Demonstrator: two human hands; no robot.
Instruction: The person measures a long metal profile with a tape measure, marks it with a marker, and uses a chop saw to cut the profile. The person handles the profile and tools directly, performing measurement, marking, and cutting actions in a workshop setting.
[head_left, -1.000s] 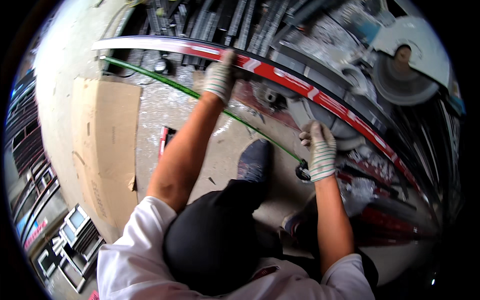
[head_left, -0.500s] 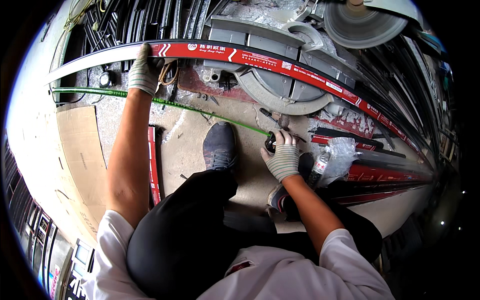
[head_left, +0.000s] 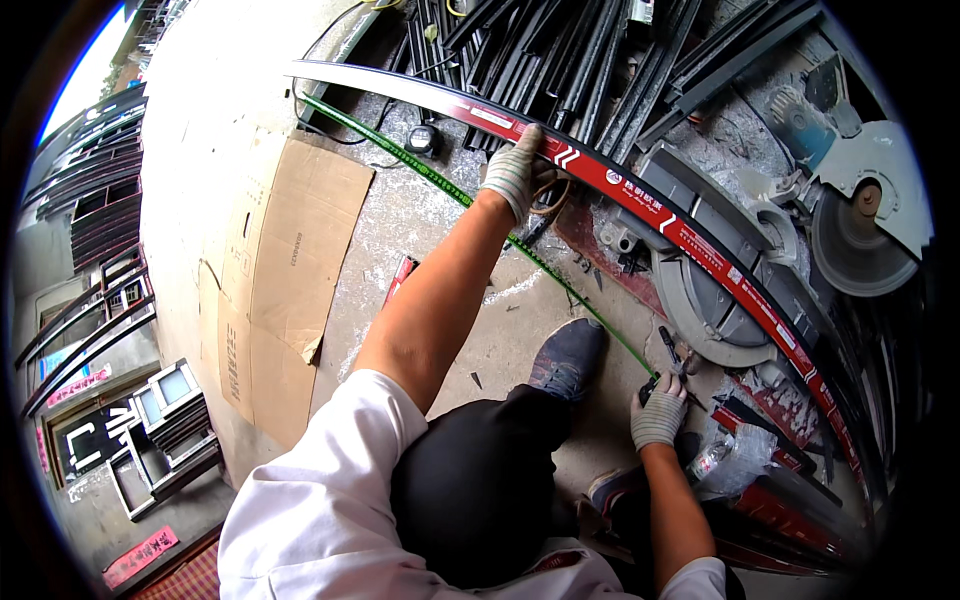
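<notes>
My gloved left hand (head_left: pixel 513 178) is closed round a long metal profile (head_left: pixel 690 238) covered with red and white film, its thumb on the upper edge. The profile reaches from the upper left across to the lower right, over the saw's base. Lower right, my gloved right hand (head_left: pixel 658 413) grips a black tape measure (head_left: pixel 648 389), mostly hidden by the fingers. From it a green tape blade (head_left: pixel 572 290) runs out to the upper left, below the profile, passing under my left wrist. The blade's far end lies close to the profile's pale end.
A mitre saw with a round blade (head_left: pixel 862 245) stands at the right. Many black profiles (head_left: pixel 570 75) are piled at the back, near another tape measure (head_left: pixel 424 140). Flattened cardboard (head_left: pixel 300 235) lies left. A bottle in clear plastic wrap (head_left: pixel 735 460) sits beside my right hand.
The view has swung to the left, so everything sits further right and more of the cardboard and left side shows. Both hands keep their holds on the profile and tape measure.
</notes>
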